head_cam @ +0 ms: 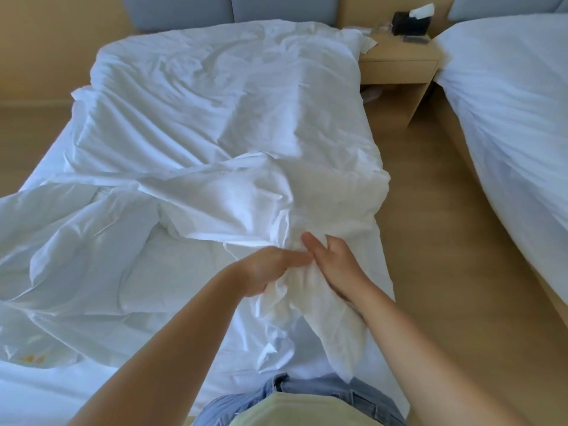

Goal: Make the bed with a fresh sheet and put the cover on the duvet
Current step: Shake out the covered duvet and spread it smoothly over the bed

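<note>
My left hand (270,270) and right hand (336,265) both grip the bunched cover (295,305) tightly, I think to find its corner and pull it straight.

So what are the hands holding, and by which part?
Both the left hand and the right hand grip the white duvet cover at its bunched-up near end. Whether that is a corner cannot be told.
</note>
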Available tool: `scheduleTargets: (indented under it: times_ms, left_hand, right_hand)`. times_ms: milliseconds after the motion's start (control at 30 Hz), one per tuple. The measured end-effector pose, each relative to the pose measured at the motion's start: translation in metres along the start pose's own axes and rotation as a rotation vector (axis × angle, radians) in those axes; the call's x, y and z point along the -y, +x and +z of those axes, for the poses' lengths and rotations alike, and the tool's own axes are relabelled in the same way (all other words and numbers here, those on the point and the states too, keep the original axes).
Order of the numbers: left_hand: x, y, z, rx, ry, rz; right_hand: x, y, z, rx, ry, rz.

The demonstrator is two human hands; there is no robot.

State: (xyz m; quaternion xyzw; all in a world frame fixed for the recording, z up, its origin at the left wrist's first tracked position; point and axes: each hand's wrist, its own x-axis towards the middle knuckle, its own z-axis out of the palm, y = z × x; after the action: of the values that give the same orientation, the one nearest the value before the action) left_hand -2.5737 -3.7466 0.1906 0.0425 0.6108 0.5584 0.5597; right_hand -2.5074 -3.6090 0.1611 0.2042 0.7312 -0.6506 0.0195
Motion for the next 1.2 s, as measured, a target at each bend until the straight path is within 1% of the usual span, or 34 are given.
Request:
scheduleTargets:
  times_ms: [67, 100, 167, 200, 267, 300, 333, 400, 433, 467, 533, 600, 667, 733, 767, 833, 900, 933, 967, 1000, 1033, 1067, 1100, 1167, 1200]
  left_hand:
    - [0.009, 0.002, 0.011, 0.099, 0.173, -0.116]
    - [0.011, 0.002, 0.014, 0.147, 0.235, -0.176]
    - [0.01, 0.002, 0.016, 0.206, 0.272, -0.253]
    - [0.007, 0.001, 0.014, 0.215, 0.254, -0.263]
    - [0.005, 0.001, 0.011, 0.192, 0.178, -0.217]
    - [0.005, 0.002, 0.01, 0.157, 0.133, -0.162]
    - [0.005, 0.003, 0.01, 0.113, 0.094, -0.106]
    - [0.006, 0.005, 0.013, 0.056, 0.064, -0.029]
    - [0.008, 0.004, 0.016, 0.058, 0.076, -0.02]
    - [0.01, 0.004, 0.018, 0.071, 0.094, -0.031]
    - [0.016, 0.002, 0.023, 0.131, 0.134, -0.1]
    - [0.022, 0.001, 0.024, 0.196, 0.161, -0.194]
    - [0.022, -0.001, 0.023, 0.22, 0.181, -0.256]
    - [0.019, -0.002, 0.021, 0.191, 0.209, -0.252]
    - [0.018, -0.003, 0.021, 0.144, 0.206, -0.232]
    - [0.019, -0.003, 0.023, 0.028, 0.192, -0.17]
    - [0.022, 0.0, 0.026, -0.085, 0.204, -0.125]
    - [0.022, -0.001, 0.029, -0.11, 0.18, -0.106]
    - [0.022, 0.0, 0.032, -0.108, 0.122, -0.085]
    - [0.023, 0.001, 0.034, -0.096, 0.05, -0.078]
    - [0.025, 0.002, 0.035, -0.079, -0.02, -0.086]
    - [0.026, 0.002, 0.036, -0.067, -0.071, -0.1]
    - [0.027, 0.002, 0.037, -0.055, -0.111, -0.112]
    - [0.03, 0.002, 0.04, -0.081, -0.123, -0.117]
    - [0.03, 0.002, 0.044, -0.124, -0.065, -0.105]
  right_hand:
    - [0.002, 0.009, -0.004, -0.143, -0.119, -0.076]
    - [0.003, 0.014, -0.007, -0.175, -0.213, -0.119]
    - [0.008, 0.021, -0.01, -0.221, -0.392, -0.197]
    - [0.009, 0.023, -0.011, -0.249, -0.432, -0.231]
    - [0.008, 0.022, -0.014, -0.287, -0.402, -0.258]
    - [0.008, 0.02, -0.016, -0.272, -0.339, -0.232]
    - [0.008, 0.017, -0.017, -0.219, -0.254, -0.18]
    - [0.006, 0.009, -0.016, -0.04, -0.131, -0.06]
    - [0.004, 0.007, -0.015, 0.023, -0.138, -0.041]
    - [0.001, 0.006, -0.014, 0.039, -0.157, -0.051]
    - [-0.004, 0.006, -0.014, -0.06, -0.229, -0.124]
    - [-0.009, 0.009, -0.019, -0.175, -0.388, -0.202]
    - [-0.015, 0.011, -0.024, -0.234, -0.535, -0.253]
    - [-0.015, 0.011, -0.026, -0.261, -0.547, -0.237]
    - [-0.014, 0.012, -0.028, -0.258, -0.504, -0.199]
    - [-0.01, 0.01, -0.031, -0.206, -0.336, -0.075]
    - [-0.005, -0.002, -0.032, -0.048, -0.198, 0.069]
    - [-0.005, -0.012, -0.031, 0.037, -0.19, 0.099]
    - [-0.007, -0.023, -0.029, 0.1, -0.18, 0.082]
    - [-0.011, -0.032, -0.025, 0.114, -0.159, 0.059]
    - [-0.015, -0.041, -0.021, 0.089, -0.109, 0.044]
    - [-0.021, -0.049, -0.018, 0.016, -0.081, 0.035]
    - [-0.027, -0.055, -0.017, -0.106, -0.104, 0.018]
    - [-0.033, -0.064, -0.017, -0.391, -0.266, -0.058]
    - [-0.032, -0.068, -0.018, -0.499, -0.351, -0.137]
